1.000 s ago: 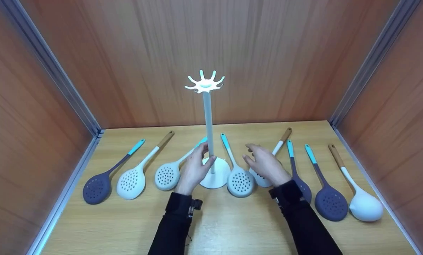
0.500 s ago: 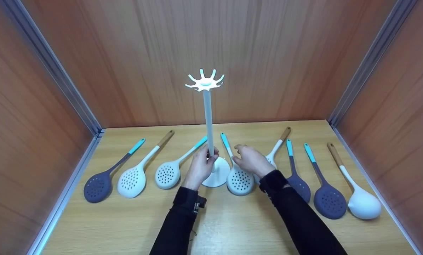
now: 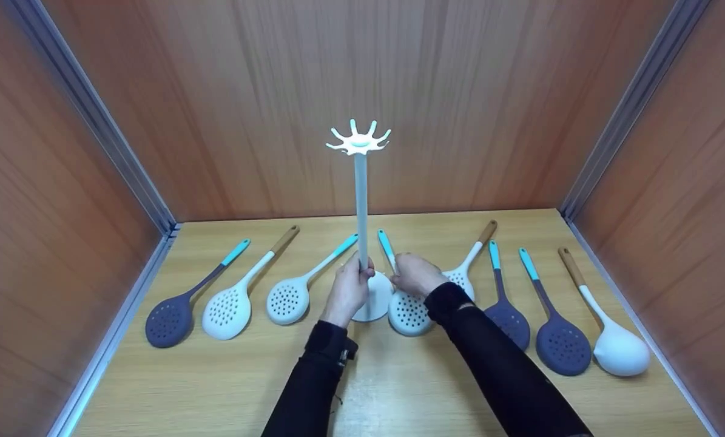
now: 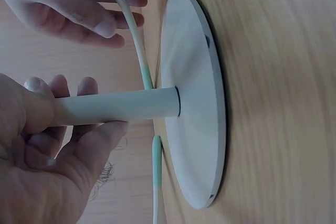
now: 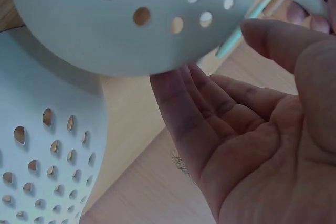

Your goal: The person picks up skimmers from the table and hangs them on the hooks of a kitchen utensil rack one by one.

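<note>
In the head view, a utensil stand with a pole [image 3: 361, 206], a round base [image 4: 194, 103] and a crown of hooks [image 3: 360, 141] stands mid-table. My left hand [image 3: 347, 294] grips the lower pole, thumb and fingers curled round it. Just to the right, my right hand [image 3: 420, 275] is over the neck of a white skimmer [image 3: 409, 317] with a turquoise handle [image 3: 386, 244]. The right wrist view has the thumb and fingers [image 5: 178, 108] spread apart beside the skimmer's perforated head [image 5: 131, 35]; I see no pinch on it.
Left of the stand lie a dark skimmer [image 3: 168, 320], a white wooden-handled skimmer [image 3: 226, 311] and a white turquoise-handled one [image 3: 287, 301]. To the right are another white wooden-handled skimmer [image 3: 461, 279], two dark turners [image 3: 508, 321] and a white ladle [image 3: 622, 349]. Wooden walls [image 3: 265, 109] enclose the table.
My left hand has curled round the pole, and the stand has shifted slightly right. My right hand has moved left, from above the white wooden-handled skimmer to the turquoise-handled one.
</note>
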Action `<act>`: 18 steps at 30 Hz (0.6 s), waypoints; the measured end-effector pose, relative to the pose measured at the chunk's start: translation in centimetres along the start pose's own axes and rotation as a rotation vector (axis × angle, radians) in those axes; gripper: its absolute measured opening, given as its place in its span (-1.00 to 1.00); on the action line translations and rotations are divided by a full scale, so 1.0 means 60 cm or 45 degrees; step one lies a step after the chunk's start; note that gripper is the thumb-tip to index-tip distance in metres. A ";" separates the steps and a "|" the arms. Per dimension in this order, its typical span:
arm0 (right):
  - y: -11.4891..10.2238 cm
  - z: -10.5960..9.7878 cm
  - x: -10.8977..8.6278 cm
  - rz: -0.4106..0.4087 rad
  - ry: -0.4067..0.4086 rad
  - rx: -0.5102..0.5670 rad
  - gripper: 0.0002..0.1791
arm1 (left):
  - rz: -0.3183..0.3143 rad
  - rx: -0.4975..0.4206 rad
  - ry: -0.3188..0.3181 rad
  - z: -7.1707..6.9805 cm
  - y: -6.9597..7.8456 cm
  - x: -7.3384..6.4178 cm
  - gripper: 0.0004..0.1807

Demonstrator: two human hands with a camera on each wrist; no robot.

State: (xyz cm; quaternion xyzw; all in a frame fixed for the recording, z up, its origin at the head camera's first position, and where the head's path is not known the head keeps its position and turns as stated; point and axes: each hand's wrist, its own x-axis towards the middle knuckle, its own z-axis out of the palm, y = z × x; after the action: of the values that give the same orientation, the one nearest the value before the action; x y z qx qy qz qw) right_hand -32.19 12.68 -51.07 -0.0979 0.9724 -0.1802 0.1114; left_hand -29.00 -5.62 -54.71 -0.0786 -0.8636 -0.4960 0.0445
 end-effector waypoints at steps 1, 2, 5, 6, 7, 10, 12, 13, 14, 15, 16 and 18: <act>-0.001 0.001 0.002 0.011 -0.001 -0.003 -0.75 | -0.018 0.001 0.000 0.001 0.001 0.000 -0.89; -0.003 0.001 0.004 0.030 -0.006 0.005 -0.78 | -0.038 -0.005 0.000 0.001 0.002 0.000 -0.88; -0.005 0.001 0.008 0.076 -0.012 0.034 -0.84 | -0.075 -0.007 -0.002 0.003 0.005 0.002 -0.87; -0.006 0.002 0.010 0.091 -0.015 0.045 -0.85 | -0.085 -0.007 -0.001 0.004 0.005 0.003 -0.87; -0.006 0.003 0.012 0.104 -0.019 0.056 -0.86 | -0.085 -0.004 0.000 0.005 0.004 0.003 -0.87; -0.006 0.006 0.018 0.140 -0.030 0.096 -0.91 | -0.108 -0.011 -0.009 0.007 0.003 0.006 -0.88; -0.005 0.007 0.021 0.158 -0.030 0.118 -0.92 | -0.139 -0.028 -0.017 0.008 0.003 0.007 -0.89; -0.004 0.008 0.022 0.163 -0.027 0.124 -0.92 | -0.151 -0.031 -0.020 0.008 0.003 0.007 -0.89; -0.004 0.008 0.023 0.171 -0.023 0.133 -0.93 | -0.164 -0.038 -0.022 0.009 0.003 0.008 -0.90; -0.003 0.009 0.023 0.179 -0.020 0.140 -0.92 | -0.171 -0.040 -0.024 0.009 0.003 0.007 -0.90; -0.003 0.009 0.023 0.187 -0.017 0.143 -0.92 | -0.178 -0.042 -0.026 0.010 0.003 0.006 -0.90; -0.002 0.009 0.021 0.201 -0.010 0.142 -0.90 | -0.179 -0.040 -0.029 0.011 0.002 0.004 -0.88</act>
State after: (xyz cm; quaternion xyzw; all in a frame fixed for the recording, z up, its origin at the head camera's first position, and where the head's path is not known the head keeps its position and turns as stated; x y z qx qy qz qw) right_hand -33.26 12.10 -51.74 -0.0152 0.9651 -0.2244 0.1343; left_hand -29.19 -5.00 -54.90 -0.0240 -0.8595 -0.5106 -0.0015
